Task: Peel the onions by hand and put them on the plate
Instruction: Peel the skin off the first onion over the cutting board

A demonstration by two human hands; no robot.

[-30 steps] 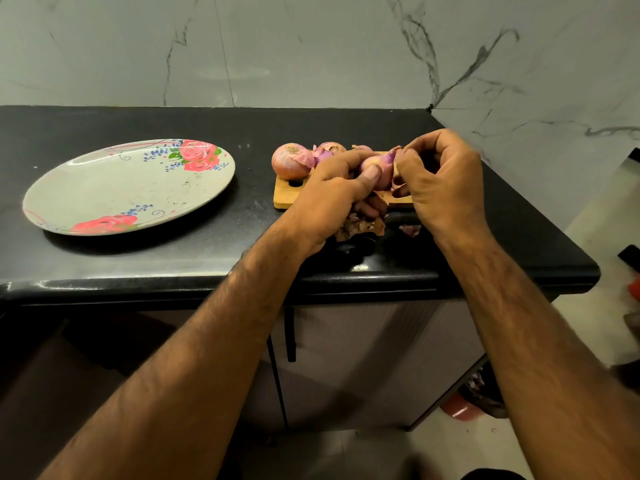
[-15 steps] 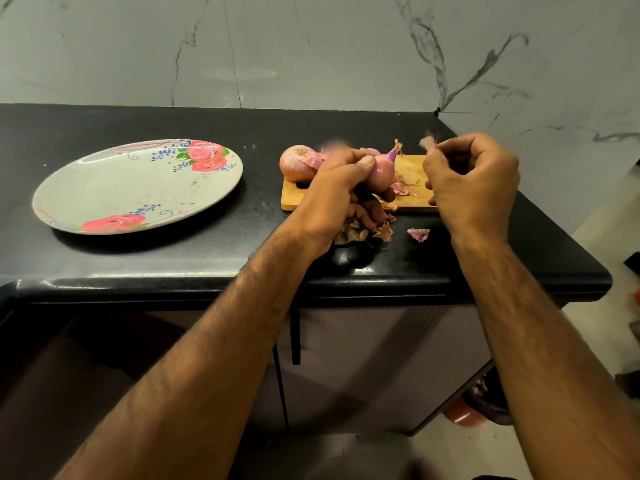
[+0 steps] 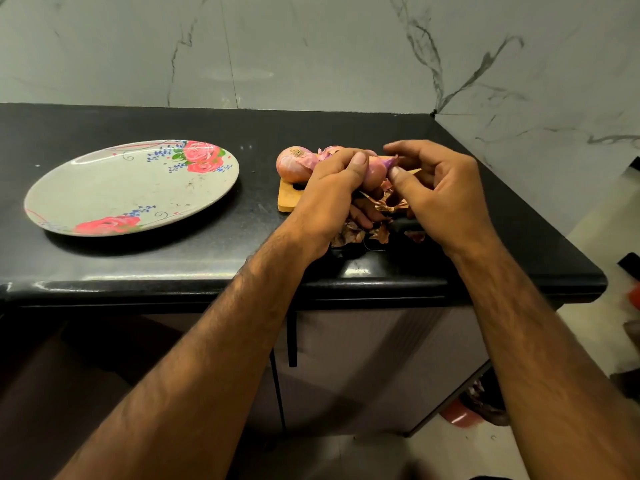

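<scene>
Now, starting at the left, the round grey plate with pink rose prints (image 3: 121,188) sits on the black stone table (image 3: 242,244) with no onion on it, so the task is judged to be in its early part. Well to its right, a pink onion in its papery skin (image 3: 292,164) rests on the small wooden chopping board (image 3: 287,199). Just beside it, the left hand (image 3: 329,195) grips a smaller, glossy pink onion with a purple tip (image 3: 375,173) above the board, fingers curled under it and the thumb laid over its top. Brown scraps of torn skin (image 3: 349,233) lie on the table below. The right hand (image 3: 443,195), which half a second ago was pulled away to the right with a bit of skin pinched, has come back in. That suggests one strip is off and another is being sought. Its thumb (image 3: 398,176) touches the onion's purple tip and the forefinger arches just above, though whether they have closed on the skin cannot be told.
</scene>
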